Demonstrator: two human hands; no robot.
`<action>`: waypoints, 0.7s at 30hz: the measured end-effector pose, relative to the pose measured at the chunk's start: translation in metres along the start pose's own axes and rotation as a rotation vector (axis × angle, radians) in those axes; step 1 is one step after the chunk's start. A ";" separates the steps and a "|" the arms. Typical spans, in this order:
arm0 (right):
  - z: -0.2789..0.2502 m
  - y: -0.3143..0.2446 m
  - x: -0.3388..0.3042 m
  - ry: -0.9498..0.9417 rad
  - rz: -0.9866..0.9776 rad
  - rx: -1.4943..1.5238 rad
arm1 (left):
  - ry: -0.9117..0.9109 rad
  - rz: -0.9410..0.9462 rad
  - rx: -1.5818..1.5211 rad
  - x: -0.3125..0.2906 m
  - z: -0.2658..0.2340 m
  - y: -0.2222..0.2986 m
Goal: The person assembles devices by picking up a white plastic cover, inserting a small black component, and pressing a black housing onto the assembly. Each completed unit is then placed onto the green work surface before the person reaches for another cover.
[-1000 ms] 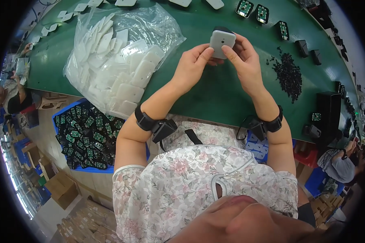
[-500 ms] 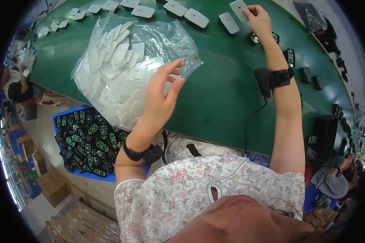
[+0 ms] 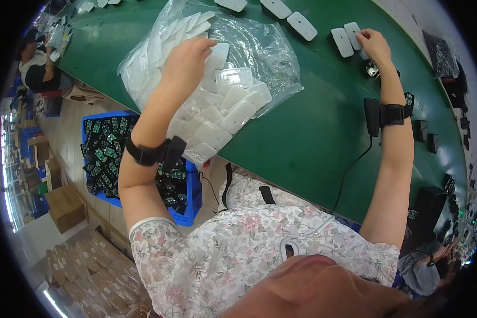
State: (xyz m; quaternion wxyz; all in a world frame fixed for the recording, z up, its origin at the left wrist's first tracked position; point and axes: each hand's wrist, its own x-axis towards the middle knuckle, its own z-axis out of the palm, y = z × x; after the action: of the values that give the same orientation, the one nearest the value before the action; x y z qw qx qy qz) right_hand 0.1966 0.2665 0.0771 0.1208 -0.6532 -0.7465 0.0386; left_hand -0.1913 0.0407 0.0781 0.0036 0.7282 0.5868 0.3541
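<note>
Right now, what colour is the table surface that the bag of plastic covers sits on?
Dark green table, best seen in the head view.

A clear plastic bag of white plastic shells [image 3: 217,79] is laid on the green conveyor table [image 3: 312,138], left of a row of white rectangular cases [image 3: 344,40]; a blue crate of circuit boards [image 3: 103,159] is set below.

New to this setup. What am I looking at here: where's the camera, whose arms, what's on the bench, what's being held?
There is no machine: a person works with bare hands. The single picture comes from a wide fisheye camera on the person's head, looking down, so straight edges bend. Both forearms wear black wrist straps.

The green table carries a clear plastic bag full of flat white plastic covers. The left hand reaches into that bag, on the covers; whether it grips one cannot be told. The right hand is stretched out, fingertips on a white cover in a row laid along the far side.

Below the table edge sits a blue crate of dark circuit boards.
</note>
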 end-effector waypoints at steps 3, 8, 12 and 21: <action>-0.002 0.006 -0.010 0.136 -0.048 -0.048 | -0.191 0.053 0.170 0.012 0.023 -0.009; -0.030 0.010 -0.053 0.374 -0.173 0.165 | -0.433 0.016 0.707 0.019 0.043 0.000; -0.053 0.020 -0.118 0.390 -0.172 0.211 | -0.390 0.098 0.680 0.005 0.049 -0.025; -0.036 0.078 -0.217 0.266 0.159 0.204 | -0.282 0.139 0.476 -0.006 0.053 -0.043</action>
State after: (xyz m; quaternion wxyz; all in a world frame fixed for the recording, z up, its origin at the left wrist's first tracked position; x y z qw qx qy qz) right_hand 0.3060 0.0606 0.0671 0.2805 -0.6938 -0.6623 0.0368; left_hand -0.2004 0.0704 0.0170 -0.1101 0.7891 0.5958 0.1012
